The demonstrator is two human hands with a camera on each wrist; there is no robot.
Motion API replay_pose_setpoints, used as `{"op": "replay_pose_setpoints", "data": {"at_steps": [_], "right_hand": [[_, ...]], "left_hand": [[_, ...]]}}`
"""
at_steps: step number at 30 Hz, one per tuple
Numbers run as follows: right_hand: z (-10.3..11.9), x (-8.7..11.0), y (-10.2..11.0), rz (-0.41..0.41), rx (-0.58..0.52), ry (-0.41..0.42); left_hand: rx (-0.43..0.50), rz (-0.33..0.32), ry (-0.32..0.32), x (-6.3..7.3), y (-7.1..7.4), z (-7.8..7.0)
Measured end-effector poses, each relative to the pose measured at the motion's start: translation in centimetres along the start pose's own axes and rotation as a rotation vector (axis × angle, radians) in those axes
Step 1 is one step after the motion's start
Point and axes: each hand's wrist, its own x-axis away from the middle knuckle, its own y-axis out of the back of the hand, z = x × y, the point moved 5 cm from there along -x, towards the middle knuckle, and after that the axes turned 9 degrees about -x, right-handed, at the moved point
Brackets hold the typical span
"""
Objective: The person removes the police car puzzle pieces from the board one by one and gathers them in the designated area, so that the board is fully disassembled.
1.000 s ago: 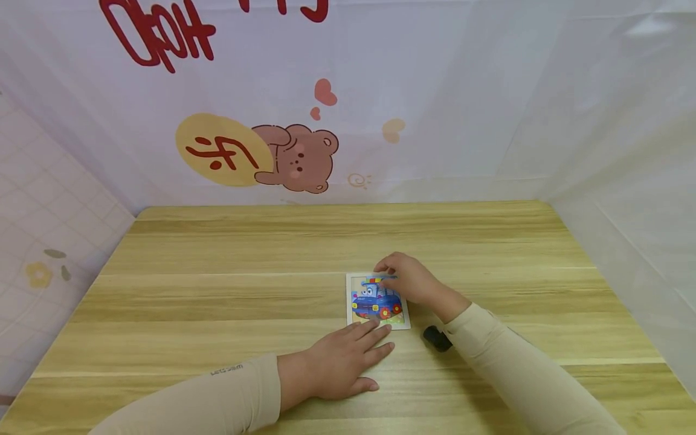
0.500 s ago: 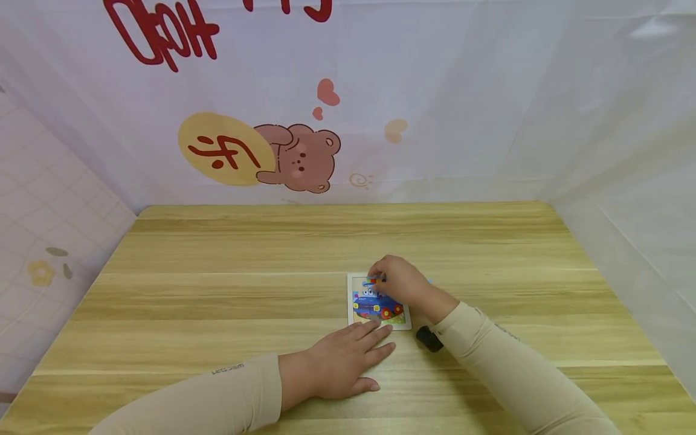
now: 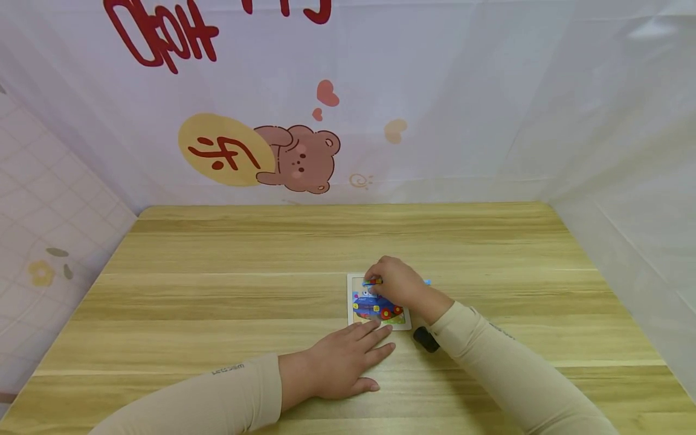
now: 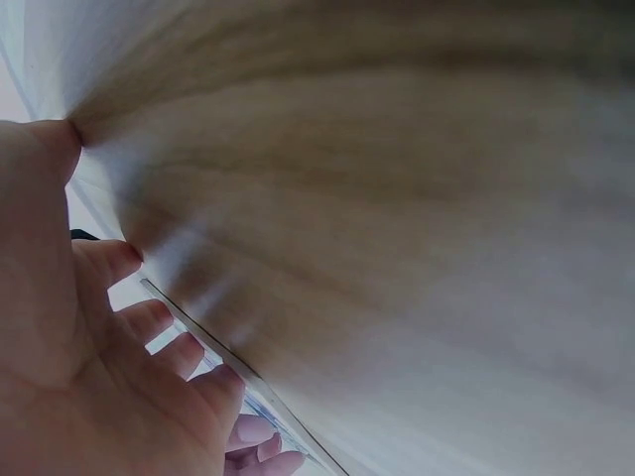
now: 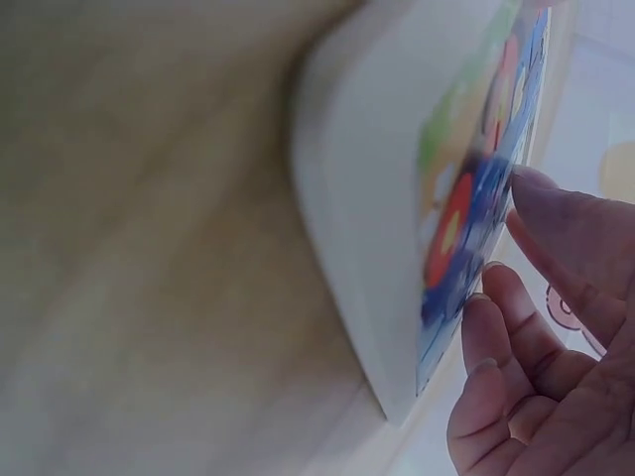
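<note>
A small square jigsaw puzzle (image 3: 359, 308) in a white frame lies on the wooden table, showing a blue cartoon car with red wheels. Over its upper part, my right hand (image 3: 399, 283) pinches a puzzle piece (image 3: 373, 282) with red, yellow and blue on it. In the right wrist view the thumb (image 5: 575, 223) and bent fingers come close over the picture, near the white frame (image 5: 362, 188). My left hand (image 3: 342, 362) lies palm down with fingers spread, its fingertips on the puzzle's near edge. The left wrist view has those fingertips along the frame's side.
A light blue bit (image 3: 427, 282) shows just beyond the right wrist. Below the right forearm is a small black object (image 3: 426, 339). A white printed cloth (image 3: 462, 121) with a bear stands behind the table (image 3: 217, 254), and pale cloth walls flank it.
My right hand has shifted slightly left over the puzzle, and the red-and-yellow piece now sits tilted at its fingertips. The light blue bit has come into view. My left hand stays in place.
</note>
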Motion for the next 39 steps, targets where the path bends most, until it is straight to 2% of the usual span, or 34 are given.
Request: {"op": "replay_pose_setpoints", "data": {"at_steps": [7,24,39], "right_hand": [[0.0,-0.17,-0.34,0.018,0.002,-0.027],[0.17,-0.22,-0.37,-0.004,0.023,0.01],[0.41,-0.29,-0.42,-0.008,0.026,0.033]], "left_hand": [[0.008,-0.007,0.004,0.02,-0.07,0.0],[0.007,-0.005,0.002,0.01,-0.3,-0.04],[-0.022,-0.028,0.001,0.1,-0.27,-0.07]]}}
